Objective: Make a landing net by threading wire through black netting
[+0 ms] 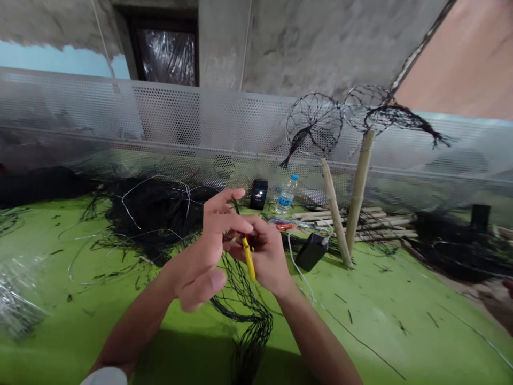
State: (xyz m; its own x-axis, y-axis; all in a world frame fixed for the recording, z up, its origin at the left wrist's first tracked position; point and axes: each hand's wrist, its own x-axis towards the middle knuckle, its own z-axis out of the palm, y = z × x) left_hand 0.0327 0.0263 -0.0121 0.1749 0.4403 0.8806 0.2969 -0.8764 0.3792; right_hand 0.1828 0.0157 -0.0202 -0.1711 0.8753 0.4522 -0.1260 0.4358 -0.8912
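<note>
The thin yellow tool (249,262), shaped like a stick, is right between the two hands, in front of the person. Its long side goes almost up and down, and its bottom end leans a little to the right. The right hand (266,255) is nearer to its yellow part, and its fingers are curled in close. The left hand (204,243) is on the other side, with its thumb stuck out wide and its fingers reaching across to the right fingers, by the tool's top end. The fingers cover each other there, so I cannot tell which of the hands grips the tool. A black net of thin knotted string (260,315) goes down from under the hands toward the person. It has little holes like diamonds near the top and is squeezed into a thick bunch lower down. The smooth, bright green desk (385,321) has small dark scraps on it. To the left is a big fluffy heap of black netting (156,211). Past the right hand are a hard black box (311,252), a clear plastic bottle with a blue cap (286,199) and two pale, straight bamboo poles (360,187)
</note>
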